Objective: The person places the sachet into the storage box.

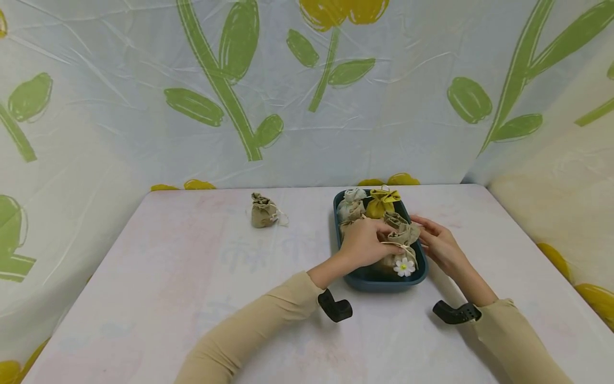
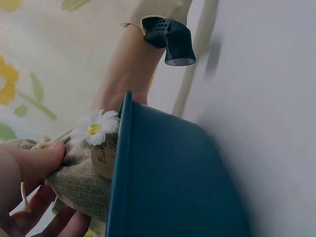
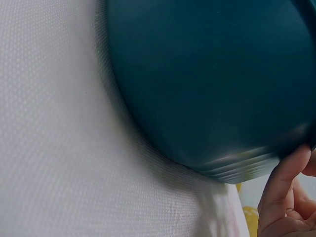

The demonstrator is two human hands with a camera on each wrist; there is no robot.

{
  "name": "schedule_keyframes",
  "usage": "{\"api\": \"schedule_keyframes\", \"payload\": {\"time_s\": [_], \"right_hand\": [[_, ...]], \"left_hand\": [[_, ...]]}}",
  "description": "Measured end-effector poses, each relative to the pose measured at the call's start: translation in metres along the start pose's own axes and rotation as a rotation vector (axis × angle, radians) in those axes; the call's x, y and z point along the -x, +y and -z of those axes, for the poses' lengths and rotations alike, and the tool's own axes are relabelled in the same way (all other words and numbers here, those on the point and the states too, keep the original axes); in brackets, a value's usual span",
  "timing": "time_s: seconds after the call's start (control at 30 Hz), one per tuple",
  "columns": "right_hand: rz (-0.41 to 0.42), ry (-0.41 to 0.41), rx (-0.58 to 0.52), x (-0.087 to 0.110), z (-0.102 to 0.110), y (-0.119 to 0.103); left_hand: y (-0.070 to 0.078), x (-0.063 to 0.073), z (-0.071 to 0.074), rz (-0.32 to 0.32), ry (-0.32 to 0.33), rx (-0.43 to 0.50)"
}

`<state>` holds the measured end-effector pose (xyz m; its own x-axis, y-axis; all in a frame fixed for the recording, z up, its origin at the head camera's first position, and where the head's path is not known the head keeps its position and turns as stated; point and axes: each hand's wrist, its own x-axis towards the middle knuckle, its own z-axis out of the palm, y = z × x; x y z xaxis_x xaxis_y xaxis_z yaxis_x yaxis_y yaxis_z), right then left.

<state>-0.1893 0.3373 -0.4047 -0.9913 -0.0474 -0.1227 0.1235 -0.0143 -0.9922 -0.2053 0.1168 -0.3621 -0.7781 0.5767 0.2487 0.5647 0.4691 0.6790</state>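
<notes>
A blue plastic tub (image 1: 384,286) holds several small cloth drawstring pouches. My left hand (image 1: 362,242) reaches over the tub and pinches a beige pouch (image 2: 84,180) just below its gathered neck. That pouch bears a white fabric flower (image 2: 94,129) and a round brown tag (image 2: 102,160) with writing, partly hidden by the tub's rim. My right hand (image 1: 443,250) is at the tub's right side, its fingertips touching the rim; the right wrist view shows one straight finger (image 3: 281,190) against the wall. A mustard-yellow pouch (image 1: 382,204) and a pale pouch (image 1: 352,198) sit at the tub's far end.
A single beige pouch (image 1: 264,212) with a white string stands on the table, left of the tub. The white-covered table (image 1: 182,282) meets a hanging sheet (image 1: 393,112) printed with flowers and leaves at the back. Black wrist cameras (image 1: 336,308) sit below both hands.
</notes>
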Motion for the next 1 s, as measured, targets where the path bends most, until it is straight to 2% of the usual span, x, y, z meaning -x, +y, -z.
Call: {"api": "schedule_keyframes", "payload": {"time_s": [0.27, 0.43, 0.67, 0.87, 1.0], "right_hand": [[-0.014, 0.007, 0.008, -0.001, 0.000, 0.000], [-0.029, 0.023, 0.052, -0.002, 0.000, 0.000], [-0.044, 0.042, 0.170, -0.002, 0.000, 0.000], [-0.048, 0.039, 0.175, -0.003, -0.001, 0.000], [-0.064, 0.037, 0.176, -0.004, -0.001, 0.001]], "left_hand": [[0.001, -0.002, -0.010, 0.018, -0.005, -0.064], [0.000, -0.001, -0.016, 0.018, -0.024, -0.054], [-0.003, 0.002, -0.020, -0.004, -0.038, -0.062], [-0.003, 0.002, -0.020, 0.012, -0.073, -0.044], [-0.005, 0.003, -0.017, 0.026, -0.113, 0.002]]}}
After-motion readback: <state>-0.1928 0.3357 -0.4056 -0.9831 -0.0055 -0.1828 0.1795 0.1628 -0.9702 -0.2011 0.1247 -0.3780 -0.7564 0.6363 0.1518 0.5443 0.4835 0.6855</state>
